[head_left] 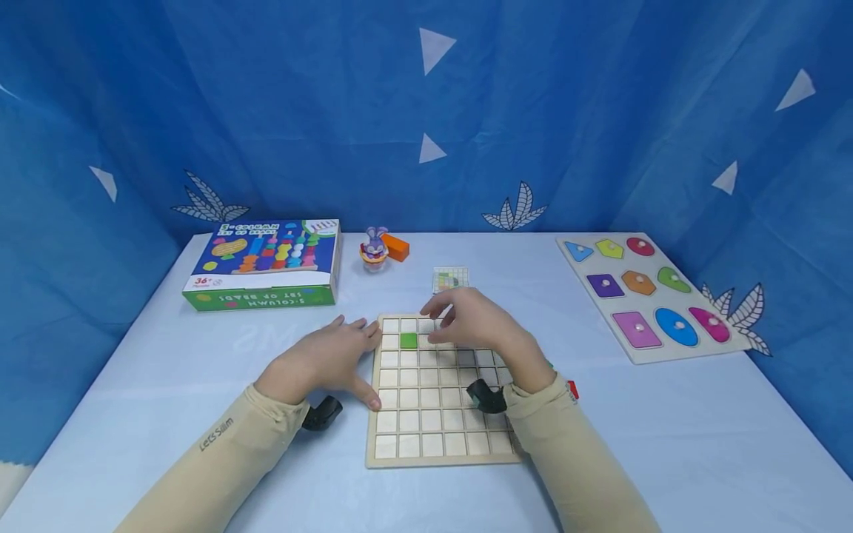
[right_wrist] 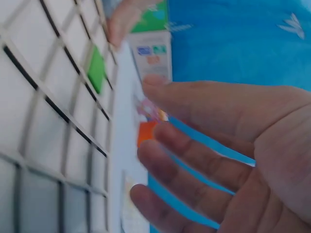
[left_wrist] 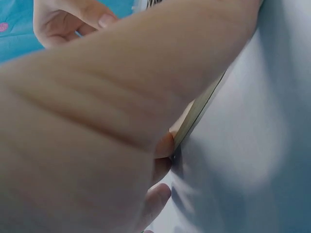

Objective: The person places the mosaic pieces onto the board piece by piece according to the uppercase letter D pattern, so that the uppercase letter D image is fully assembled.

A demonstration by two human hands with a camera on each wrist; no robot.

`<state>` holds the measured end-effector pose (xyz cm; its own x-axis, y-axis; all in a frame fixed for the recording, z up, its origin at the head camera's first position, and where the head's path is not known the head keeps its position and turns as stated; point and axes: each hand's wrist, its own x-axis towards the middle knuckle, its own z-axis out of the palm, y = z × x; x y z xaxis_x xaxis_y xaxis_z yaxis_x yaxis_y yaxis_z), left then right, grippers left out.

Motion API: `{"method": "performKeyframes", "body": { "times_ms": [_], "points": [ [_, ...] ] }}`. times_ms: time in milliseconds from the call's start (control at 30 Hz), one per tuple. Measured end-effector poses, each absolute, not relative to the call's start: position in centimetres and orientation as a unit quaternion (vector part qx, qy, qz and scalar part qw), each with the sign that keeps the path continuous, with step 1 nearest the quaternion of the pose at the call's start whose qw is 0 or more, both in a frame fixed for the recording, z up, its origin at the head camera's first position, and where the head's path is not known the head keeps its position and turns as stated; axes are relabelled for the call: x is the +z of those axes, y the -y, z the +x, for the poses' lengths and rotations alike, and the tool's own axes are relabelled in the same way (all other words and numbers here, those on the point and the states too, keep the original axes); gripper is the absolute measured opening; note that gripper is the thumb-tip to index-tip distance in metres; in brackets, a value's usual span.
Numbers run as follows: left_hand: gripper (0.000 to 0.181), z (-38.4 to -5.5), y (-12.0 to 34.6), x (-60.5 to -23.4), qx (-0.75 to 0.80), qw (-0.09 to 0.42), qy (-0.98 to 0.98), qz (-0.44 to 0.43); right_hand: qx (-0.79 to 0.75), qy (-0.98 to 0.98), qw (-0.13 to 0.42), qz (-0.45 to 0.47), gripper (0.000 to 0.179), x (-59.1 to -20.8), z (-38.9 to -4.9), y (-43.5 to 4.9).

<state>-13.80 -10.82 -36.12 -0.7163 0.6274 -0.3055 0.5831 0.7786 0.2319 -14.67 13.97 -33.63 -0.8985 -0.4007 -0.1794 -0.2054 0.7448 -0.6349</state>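
A wooden grid board (head_left: 409, 420) lies flat on the table, with a single green square tile (head_left: 409, 340) in one cell of its second row. My left hand (head_left: 326, 359) rests at the board's left edge, thumb and fingertips spread along the rim. Over the upper right part of the board hovers my right hand (head_left: 472, 322), fingers loosely bent. In the right wrist view nothing lies between that hand's thumb and fingers (right_wrist: 177, 167), and the green tile (right_wrist: 96, 70) sits away from them. My right hand and forearm cover the board's right side.
Just beyond the board lies a small printed grid card (head_left: 450, 277). A bead set box (head_left: 263, 265) stands back left, beside a rabbit figure (head_left: 375, 250) and an orange block (head_left: 396, 247). A shape puzzle board (head_left: 643, 296) lies right. Something red (head_left: 573, 390) peeks past my right sleeve.
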Motion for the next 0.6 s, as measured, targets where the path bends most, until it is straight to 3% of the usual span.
{"method": "performKeyframes", "body": {
  "times_ms": [600],
  "points": [
    [0.119, -13.8, 10.9, -36.3, 0.056, 0.184, -0.924, 0.331, -0.306, -0.931, 0.185, -0.071, 0.053, -31.8, -14.8, -22.7]
  ]
}}
